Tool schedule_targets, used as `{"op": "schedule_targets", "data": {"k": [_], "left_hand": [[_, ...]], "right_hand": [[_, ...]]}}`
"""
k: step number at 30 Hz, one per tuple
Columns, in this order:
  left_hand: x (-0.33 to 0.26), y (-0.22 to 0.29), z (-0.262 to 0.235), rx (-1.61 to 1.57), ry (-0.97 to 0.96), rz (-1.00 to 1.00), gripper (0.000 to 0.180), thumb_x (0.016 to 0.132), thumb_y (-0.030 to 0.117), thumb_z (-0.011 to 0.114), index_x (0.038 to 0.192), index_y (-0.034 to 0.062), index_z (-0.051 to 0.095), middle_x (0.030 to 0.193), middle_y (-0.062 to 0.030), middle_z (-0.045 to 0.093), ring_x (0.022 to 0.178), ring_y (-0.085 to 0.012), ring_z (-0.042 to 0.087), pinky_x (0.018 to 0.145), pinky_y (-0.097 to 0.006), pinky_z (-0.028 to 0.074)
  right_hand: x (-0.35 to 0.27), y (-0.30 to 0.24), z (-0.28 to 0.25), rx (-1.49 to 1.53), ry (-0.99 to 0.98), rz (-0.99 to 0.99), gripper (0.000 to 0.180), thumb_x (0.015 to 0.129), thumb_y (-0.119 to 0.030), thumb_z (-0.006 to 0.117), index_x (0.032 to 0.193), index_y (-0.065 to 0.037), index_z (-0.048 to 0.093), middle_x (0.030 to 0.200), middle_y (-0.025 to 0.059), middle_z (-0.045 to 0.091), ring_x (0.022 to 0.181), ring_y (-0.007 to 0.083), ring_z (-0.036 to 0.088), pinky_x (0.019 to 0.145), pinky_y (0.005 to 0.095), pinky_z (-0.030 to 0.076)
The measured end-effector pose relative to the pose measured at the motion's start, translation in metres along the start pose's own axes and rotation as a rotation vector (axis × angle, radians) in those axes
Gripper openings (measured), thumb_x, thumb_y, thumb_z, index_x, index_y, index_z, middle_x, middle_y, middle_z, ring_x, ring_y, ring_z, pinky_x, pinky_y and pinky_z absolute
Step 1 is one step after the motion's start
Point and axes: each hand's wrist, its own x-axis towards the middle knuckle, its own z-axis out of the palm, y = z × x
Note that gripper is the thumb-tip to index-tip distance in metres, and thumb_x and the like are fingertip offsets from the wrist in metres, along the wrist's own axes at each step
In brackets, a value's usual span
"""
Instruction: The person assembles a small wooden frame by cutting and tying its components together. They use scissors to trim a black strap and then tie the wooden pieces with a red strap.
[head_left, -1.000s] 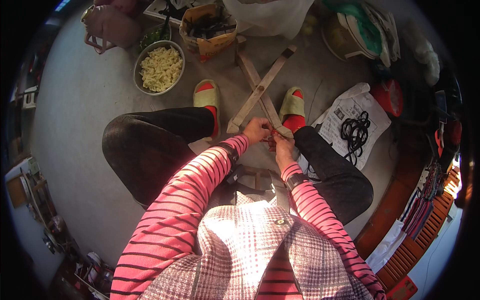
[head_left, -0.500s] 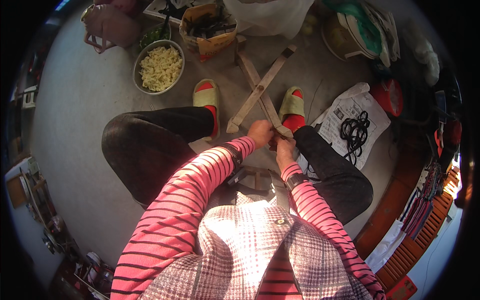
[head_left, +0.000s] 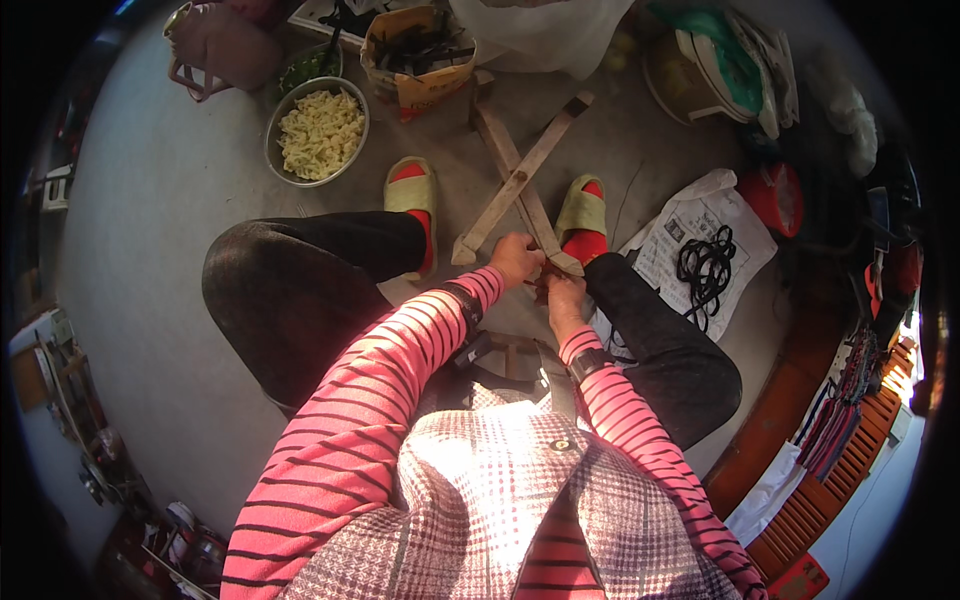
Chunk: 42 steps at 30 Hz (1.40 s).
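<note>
A crossed wooden frame (head_left: 517, 180), like that of a folding stool, lies between my feet with its near end reaching my hands. My left hand (head_left: 516, 260) is closed against the left side of the near right end of that frame, fingertips turned under and mostly hidden. Just below that end, my right hand (head_left: 567, 298) is closed with fingers pinched close to the left ones. Whatever is between the fingers is too small and dark to make out. A loose coil of black cord (head_left: 706, 268) lies on a white printed sack (head_left: 655, 245) beside my right knee.
To the far left are a metal bowl of pale chopped food (head_left: 320, 137) and a pinkish jug (head_left: 225, 50). A box of dark strips (head_left: 415, 75) and a white plastic bag (head_left: 540, 35) stand ahead. A bucket (head_left: 690, 75), a red container (head_left: 772, 198) and a slatted wooden bench (head_left: 830, 500) are rightward.
Both hands have shifted very slightly at the frame's near end, the left one drawing a little away from the wood. The frame and cord look unmoved.
</note>
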Motion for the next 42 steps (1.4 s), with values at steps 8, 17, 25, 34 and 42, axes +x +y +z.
{"op": "schedule_targets", "data": {"k": [8,17,25,34,42], "left_hand": [[0.015,0.001,-0.005,-0.262,0.089,-0.064,0.019,0.084,0.014,0.06,0.085,-0.004,0.064,0.066,-0.0074,0.061,0.058,-0.0153,0.058,0.055,-0.032,0.048],[0.019,-0.014,-0.004,-0.032,0.061,0.021,0.02,0.081,0.014,0.061,0.086,-0.0046,0.064,0.069,-0.0118,0.065,0.063,-0.0186,0.064,0.06,-0.033,0.051],[-0.004,-0.014,0.005,0.042,-0.012,0.148,0.022,0.07,0.014,0.071,0.085,-0.0013,0.065,0.083,-0.018,0.068,0.08,-0.0305,0.068,0.074,-0.038,0.052],[0.0,-0.018,0.017,-0.044,-0.023,0.018,0.016,0.073,0.009,0.069,0.085,-0.0012,0.066,0.083,-0.0188,0.068,0.079,-0.0318,0.069,0.071,-0.039,0.054],[-0.002,-0.015,0.017,-0.077,-0.014,-0.012,0.014,0.075,0.007,0.067,0.086,-0.0025,0.067,0.082,-0.0195,0.069,0.08,-0.0307,0.07,0.072,-0.038,0.054]], "right_hand": [[0.009,0.008,-0.004,-0.322,0.043,0.117,0.008,0.084,-0.008,0.06,0.088,-0.003,0.064,0.06,0.0057,0.06,0.044,0.0158,0.056,0.035,0.0312,0.039],[-0.002,0.003,-0.003,-0.327,-0.046,0.042,0.011,0.089,-0.008,0.056,0.092,-0.003,0.066,0.064,0.0049,0.062,0.045,0.014,0.056,0.035,0.0283,0.04],[-0.006,-0.003,-0.001,-0.256,-0.072,0.033,0.014,0.091,-0.01,0.055,0.091,-0.003,0.066,0.06,0.0045,0.059,0.042,0.0131,0.052,0.035,0.0281,0.038],[-0.014,-0.007,0.0,-0.064,0.058,-0.061,0.011,0.089,-0.007,0.061,0.091,-0.002,0.07,0.062,0.0045,0.062,0.044,0.0113,0.053,0.036,0.0266,0.038],[-0.019,-0.003,0.001,-0.233,0.092,-0.209,0.017,0.091,-0.005,0.058,0.101,0.0,0.071,0.069,0.0059,0.066,0.052,0.0119,0.06,0.042,0.026,0.046]]}}
